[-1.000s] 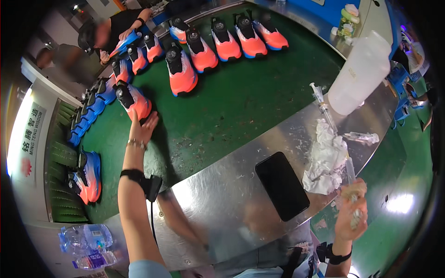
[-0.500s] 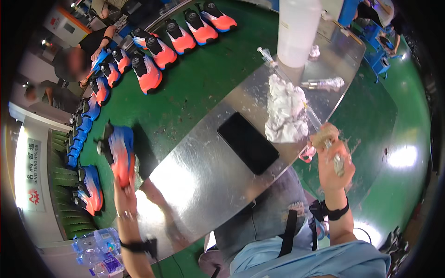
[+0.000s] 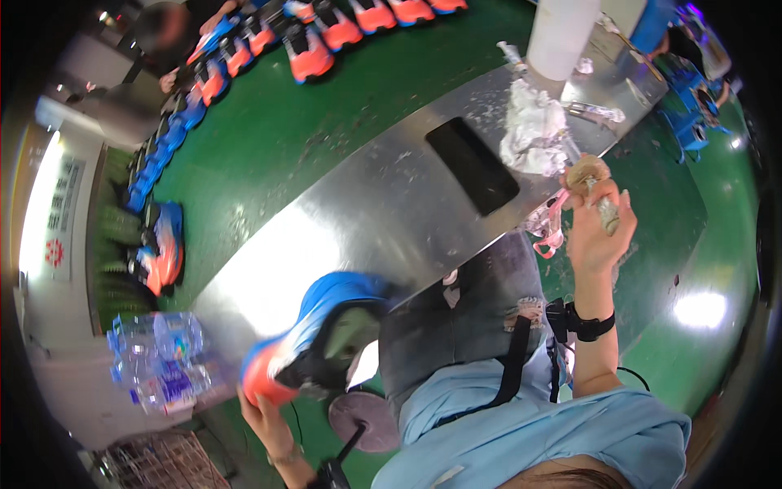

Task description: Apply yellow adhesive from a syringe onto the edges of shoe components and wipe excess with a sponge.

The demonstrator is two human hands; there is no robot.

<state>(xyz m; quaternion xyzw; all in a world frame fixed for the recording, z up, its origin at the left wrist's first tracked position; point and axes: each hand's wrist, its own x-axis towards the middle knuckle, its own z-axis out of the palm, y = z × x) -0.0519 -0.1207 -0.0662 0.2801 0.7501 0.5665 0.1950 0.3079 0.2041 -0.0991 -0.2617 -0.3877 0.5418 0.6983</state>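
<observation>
Low at the left, my left hand grips a sneaker by its orange toe. The shoe is blue at the heel end, and its dark opening faces me; motion blurs it a little. My right hand is closed around a stubby tool with a tan rounded head and a crumpled pale handle, whose exact kind I cannot make out. That hand is just off the metal bench edge, beside a crumpled white cloth. A pink looped item hangs near the wrist side.
A black phone lies on the metal bench. Behind the cloth stands a white bottle, with a clear slim tube nearby. Rows of sneakers line the green surface, where another person works. Plastic bottles are at left.
My left hand has brought the sneaker from over the green surface down toward my lap, turning it so its opening shows. My right hand still holds the tan-headed tool. The view has shifted.
</observation>
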